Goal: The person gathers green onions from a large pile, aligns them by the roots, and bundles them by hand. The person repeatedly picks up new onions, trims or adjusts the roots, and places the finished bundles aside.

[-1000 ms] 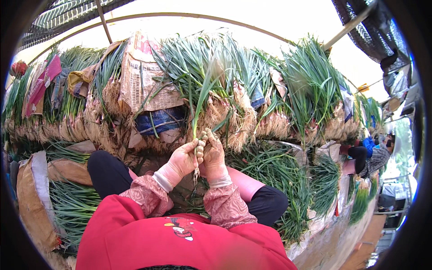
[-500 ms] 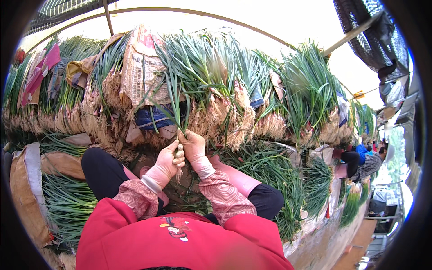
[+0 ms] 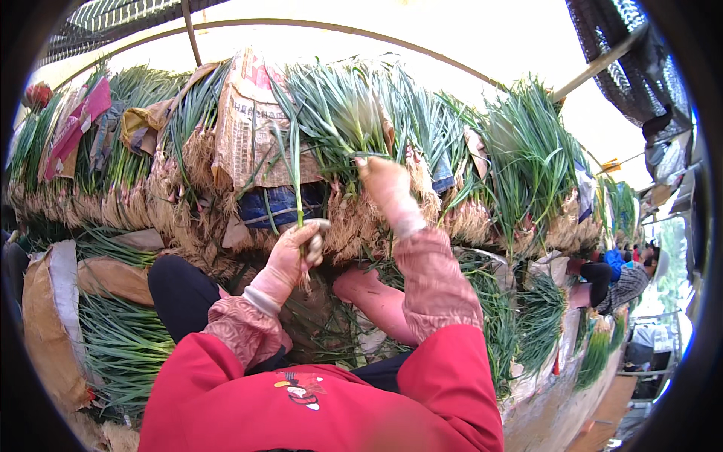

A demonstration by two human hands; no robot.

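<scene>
My left hand [image 3: 290,256], in a pink glove, grips a small bunch of green onions [image 3: 295,181] at the white root end, with the green leaves standing upward. My right hand [image 3: 388,188], also gloved pink, is raised higher and pinches a long green leaf near the top of the stacked bundles. The two hands are apart. A big wall of bundled green onions [image 3: 339,128] with straw-coloured roots facing me stands just behind both hands.
Printed paper wrapping [image 3: 245,128] covers part of the stack. More green onions lie at my left [image 3: 120,346] and right [image 3: 535,316]. Other people [image 3: 625,279] sit at the far right. A curved pole [image 3: 301,26] and dark netting [image 3: 633,60] are overhead.
My hands were together on the bunch's roots. My right hand has since lifted away up and to the right along a leaf, while my left hand stays on the bunch.
</scene>
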